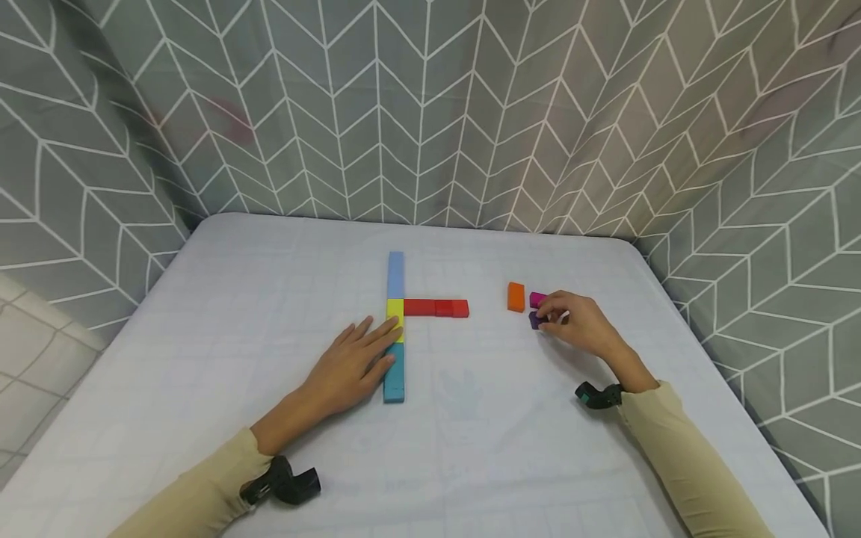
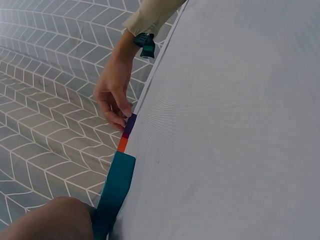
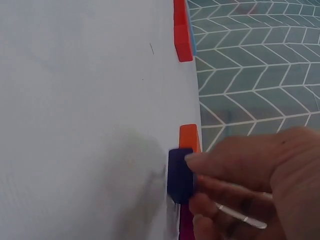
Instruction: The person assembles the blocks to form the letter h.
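Observation:
A column of blocks runs from a light blue block [image 1: 395, 275] through a yellow piece [image 1: 394, 305] to a teal block [image 1: 394, 382]. Red blocks [image 1: 420, 307] extend rightward from the yellow part. My left hand [image 1: 346, 370] lies with spread fingers, its fingertips on the yellow piece and the teal block's edge. Over to the right, my right hand [image 1: 580, 323] pinches a dark purple block [image 3: 180, 175] between thumb and fingers. Just behind it is a magenta block [image 1: 536, 299], partly covered by the fingers. An orange block [image 1: 516, 297] lies left of these.
A white cloth [image 1: 471, 448] covers the table. Its far edge meets a grey curtain [image 1: 430, 112] with a white zigzag pattern, which also hangs at both sides. Each wrist wears a black camera mount [image 1: 296, 486]. Pale tiles [image 1: 34, 351] show at the left.

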`<state>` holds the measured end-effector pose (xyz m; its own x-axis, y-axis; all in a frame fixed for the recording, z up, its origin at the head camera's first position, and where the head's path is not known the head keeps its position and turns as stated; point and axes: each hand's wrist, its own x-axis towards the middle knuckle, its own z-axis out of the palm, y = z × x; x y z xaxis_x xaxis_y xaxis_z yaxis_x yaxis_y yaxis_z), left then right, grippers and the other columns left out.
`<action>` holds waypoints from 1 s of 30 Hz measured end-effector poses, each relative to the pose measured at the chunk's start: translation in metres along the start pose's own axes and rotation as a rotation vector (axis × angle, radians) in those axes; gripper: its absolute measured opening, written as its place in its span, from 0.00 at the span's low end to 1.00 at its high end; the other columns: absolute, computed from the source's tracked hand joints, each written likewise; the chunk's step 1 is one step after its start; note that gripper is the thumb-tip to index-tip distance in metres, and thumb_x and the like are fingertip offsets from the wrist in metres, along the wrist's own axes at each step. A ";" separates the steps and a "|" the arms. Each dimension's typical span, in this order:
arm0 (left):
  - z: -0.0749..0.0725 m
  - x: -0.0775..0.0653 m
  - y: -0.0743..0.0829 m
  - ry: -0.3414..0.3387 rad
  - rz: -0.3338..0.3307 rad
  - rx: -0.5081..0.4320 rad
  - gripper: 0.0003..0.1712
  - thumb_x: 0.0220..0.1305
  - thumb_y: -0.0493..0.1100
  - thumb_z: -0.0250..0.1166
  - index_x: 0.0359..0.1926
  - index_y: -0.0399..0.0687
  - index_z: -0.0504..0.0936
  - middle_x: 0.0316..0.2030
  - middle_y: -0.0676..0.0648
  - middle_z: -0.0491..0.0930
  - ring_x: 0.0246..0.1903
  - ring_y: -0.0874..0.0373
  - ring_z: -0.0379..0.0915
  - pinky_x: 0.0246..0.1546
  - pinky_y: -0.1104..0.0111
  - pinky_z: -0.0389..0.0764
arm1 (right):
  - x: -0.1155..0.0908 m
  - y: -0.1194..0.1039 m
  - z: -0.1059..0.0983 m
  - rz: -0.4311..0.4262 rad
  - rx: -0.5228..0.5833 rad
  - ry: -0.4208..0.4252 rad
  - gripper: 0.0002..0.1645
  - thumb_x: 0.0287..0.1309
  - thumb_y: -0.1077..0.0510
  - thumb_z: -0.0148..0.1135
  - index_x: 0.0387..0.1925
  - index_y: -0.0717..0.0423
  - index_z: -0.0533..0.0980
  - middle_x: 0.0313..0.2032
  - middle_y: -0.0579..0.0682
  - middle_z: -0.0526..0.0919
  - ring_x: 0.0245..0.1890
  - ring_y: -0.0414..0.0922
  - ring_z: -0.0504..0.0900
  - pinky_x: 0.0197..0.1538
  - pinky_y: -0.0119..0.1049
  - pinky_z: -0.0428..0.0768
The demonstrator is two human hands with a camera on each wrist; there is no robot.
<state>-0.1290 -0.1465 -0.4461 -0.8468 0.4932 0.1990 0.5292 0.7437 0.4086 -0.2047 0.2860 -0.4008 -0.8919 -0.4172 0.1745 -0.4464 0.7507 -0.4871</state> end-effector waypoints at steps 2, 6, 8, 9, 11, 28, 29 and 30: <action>0.000 0.001 0.000 0.002 0.004 0.002 0.31 0.81 0.54 0.54 0.78 0.51 0.67 0.78 0.51 0.59 0.77 0.40 0.49 0.75 0.42 0.50 | -0.001 0.001 0.000 -0.037 0.019 -0.012 0.12 0.52 0.74 0.76 0.38 0.62 0.85 0.41 0.56 0.85 0.35 0.50 0.79 0.39 0.43 0.83; 0.000 0.001 0.000 0.002 0.004 0.001 0.31 0.81 0.54 0.54 0.78 0.50 0.67 0.78 0.51 0.59 0.77 0.39 0.49 0.74 0.41 0.50 | -0.002 0.002 0.002 -0.057 0.044 -0.050 0.16 0.51 0.74 0.77 0.41 0.61 0.83 0.35 0.51 0.84 0.35 0.50 0.79 0.39 0.40 0.82; 0.001 0.000 0.000 -0.001 0.004 -0.002 0.31 0.81 0.54 0.54 0.78 0.50 0.67 0.78 0.50 0.59 0.77 0.39 0.49 0.74 0.41 0.50 | -0.002 0.001 0.003 -0.040 0.037 -0.063 0.16 0.52 0.73 0.77 0.42 0.61 0.83 0.35 0.51 0.83 0.35 0.49 0.79 0.39 0.40 0.82; 0.001 0.000 0.000 -0.001 0.005 -0.002 0.31 0.81 0.54 0.54 0.78 0.50 0.67 0.78 0.50 0.59 0.77 0.39 0.49 0.74 0.41 0.50 | -0.002 0.001 0.003 -0.027 0.033 -0.069 0.16 0.52 0.73 0.77 0.42 0.61 0.82 0.35 0.50 0.83 0.36 0.49 0.79 0.40 0.40 0.82; 0.001 0.000 0.000 0.003 0.009 -0.001 0.32 0.81 0.54 0.55 0.78 0.50 0.67 0.78 0.50 0.60 0.77 0.39 0.50 0.74 0.41 0.51 | -0.002 0.000 0.003 -0.010 0.018 -0.067 0.16 0.53 0.72 0.76 0.42 0.60 0.83 0.35 0.51 0.83 0.36 0.49 0.79 0.41 0.42 0.82; 0.002 0.000 -0.001 0.028 0.022 0.007 0.31 0.79 0.52 0.57 0.77 0.48 0.69 0.77 0.48 0.62 0.76 0.37 0.52 0.73 0.39 0.53 | 0.003 -0.009 0.004 -0.011 0.009 -0.022 0.17 0.54 0.70 0.77 0.46 0.62 0.84 0.38 0.54 0.85 0.37 0.51 0.81 0.42 0.47 0.83; 0.002 0.000 -0.001 0.024 0.019 0.006 0.31 0.80 0.52 0.57 0.77 0.48 0.69 0.77 0.48 0.62 0.76 0.37 0.52 0.73 0.39 0.52 | 0.003 -0.010 0.004 -0.013 0.007 -0.021 0.17 0.55 0.69 0.77 0.46 0.62 0.84 0.39 0.55 0.86 0.38 0.51 0.81 0.43 0.47 0.83; 0.002 0.000 -0.001 0.020 0.015 0.007 0.31 0.80 0.53 0.57 0.78 0.49 0.68 0.77 0.49 0.61 0.77 0.38 0.51 0.73 0.40 0.52 | 0.004 -0.011 0.005 -0.015 0.006 -0.016 0.17 0.55 0.69 0.77 0.47 0.62 0.84 0.41 0.56 0.86 0.39 0.52 0.81 0.43 0.48 0.83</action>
<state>-0.1297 -0.1462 -0.4482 -0.8396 0.4954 0.2229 0.5422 0.7391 0.3996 -0.2030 0.2733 -0.3984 -0.8840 -0.4363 0.1679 -0.4589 0.7414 -0.4897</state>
